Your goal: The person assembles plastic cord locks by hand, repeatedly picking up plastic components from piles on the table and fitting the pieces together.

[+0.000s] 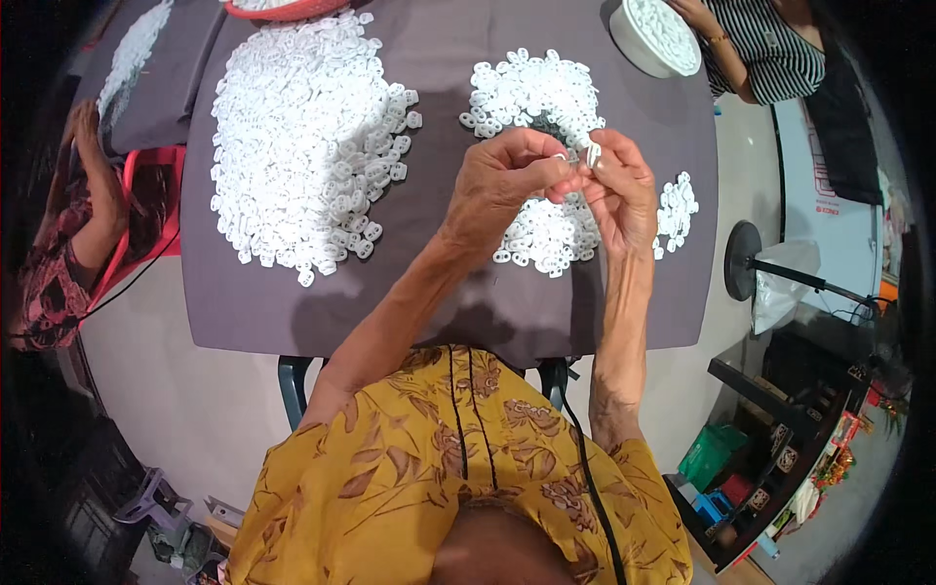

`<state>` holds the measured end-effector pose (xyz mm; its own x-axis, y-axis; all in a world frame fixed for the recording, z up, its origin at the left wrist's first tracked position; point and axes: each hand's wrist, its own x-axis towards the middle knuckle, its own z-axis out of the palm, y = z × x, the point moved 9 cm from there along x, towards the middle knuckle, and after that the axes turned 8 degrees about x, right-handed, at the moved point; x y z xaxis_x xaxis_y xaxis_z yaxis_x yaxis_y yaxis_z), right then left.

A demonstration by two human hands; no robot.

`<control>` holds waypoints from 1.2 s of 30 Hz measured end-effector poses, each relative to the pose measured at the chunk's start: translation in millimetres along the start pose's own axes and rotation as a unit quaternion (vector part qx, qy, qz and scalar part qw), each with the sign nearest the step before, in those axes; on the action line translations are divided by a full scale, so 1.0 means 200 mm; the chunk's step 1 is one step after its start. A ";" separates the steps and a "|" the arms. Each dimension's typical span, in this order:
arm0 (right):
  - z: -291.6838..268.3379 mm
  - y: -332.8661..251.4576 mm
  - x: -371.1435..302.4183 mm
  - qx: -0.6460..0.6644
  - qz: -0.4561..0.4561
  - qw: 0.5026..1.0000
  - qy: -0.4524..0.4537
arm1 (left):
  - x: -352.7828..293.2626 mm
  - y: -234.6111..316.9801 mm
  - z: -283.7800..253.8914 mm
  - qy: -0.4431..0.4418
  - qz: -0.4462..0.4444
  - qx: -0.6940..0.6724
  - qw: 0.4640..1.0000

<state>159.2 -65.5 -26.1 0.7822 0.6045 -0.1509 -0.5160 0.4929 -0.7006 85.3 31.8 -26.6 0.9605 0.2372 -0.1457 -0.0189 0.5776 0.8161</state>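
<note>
Over the table, my left hand (492, 185) and my right hand (622, 190) meet fingertip to fingertip. A small white plastic piece (592, 154) with holes is pinched in my right hand. My left thumb and fingers are closed together beside it; whatever lies between them is too small to make out. Similar white pieces lie in a pile (536, 86) beyond my hands and another pile (551, 239) below them. Between these piles, partly covered by my fingers, is a dark patch of something unclear. A much larger heap of white pieces (292, 136) spreads to the left.
A small group of white pieces (677, 207) lies right of my right wrist. At the back stand a white tub (655, 39) filled with pieces and a red basket (283, 10). Other people sit at the far right and left. A round-based stand (743, 261) is on the right.
</note>
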 end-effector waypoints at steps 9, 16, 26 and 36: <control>0.09 -0.09 -0.07 -0.138 -0.034 0.990 0.005 | -0.02 0.05 0.03 -0.009 0.039 0.026 0.999; 0.16 -0.11 -0.09 -0.242 -0.055 0.969 -0.003 | -0.02 0.04 0.01 -0.001 0.041 0.028 0.999; 0.17 -0.11 -0.10 -0.296 -0.044 0.954 0.016 | -0.01 0.02 0.00 0.009 0.041 0.030 0.999; 0.18 -0.12 -0.10 -0.332 -0.069 0.941 0.004 | 0.00 0.02 0.01 0.010 0.054 0.057 0.997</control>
<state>143.9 -68.1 18.8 0.8299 0.5571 -0.0305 -0.0805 0.0655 -0.9946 85.1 32.5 -22.9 0.9491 0.3087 -0.0631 -0.0891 0.4552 0.8859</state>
